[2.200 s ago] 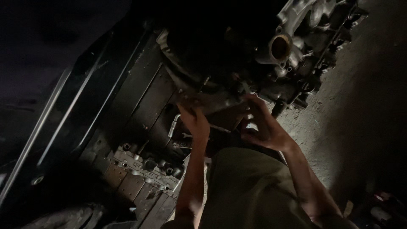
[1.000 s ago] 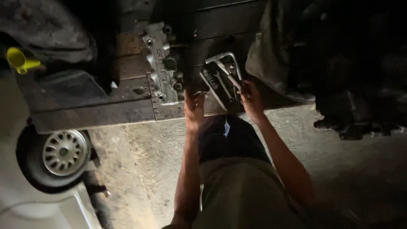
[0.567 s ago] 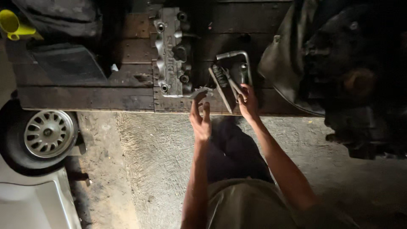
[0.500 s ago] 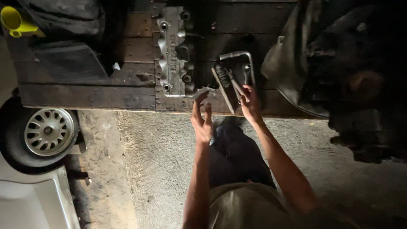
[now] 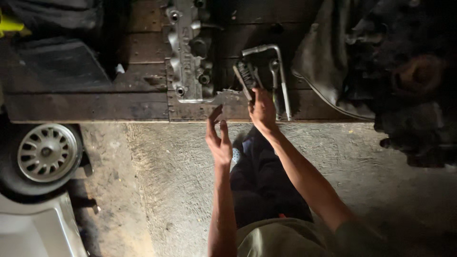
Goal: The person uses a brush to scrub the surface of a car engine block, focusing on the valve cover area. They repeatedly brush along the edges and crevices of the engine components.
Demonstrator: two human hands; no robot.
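My right hand [image 5: 263,110] rests at the front edge of a dark wooden workbench [image 5: 85,105], its fingers closed around a flat metal tool [image 5: 243,78] lying among other tools. Beside it lie a bent metal wheel wrench [image 5: 282,76] and a spanner [image 5: 274,71]. My left hand [image 5: 218,138] hangs in the air just below the bench edge, fingers spread and empty. A grey metal engine cover [image 5: 188,52] lies on the bench to the left of the tools.
A dark engine block [image 5: 409,81] and a grey cloth [image 5: 323,62] fill the right side. A car wheel [image 5: 45,153] and white body panel [image 5: 38,228] sit at the lower left. A yellow object [image 5: 7,26] shows at the top left. Concrete floor [image 5: 157,190] lies below.
The view has swung from the engine down to the bench and floor. My left hand has dropped away from the bench edge and opened. My right hand stays on the tools.
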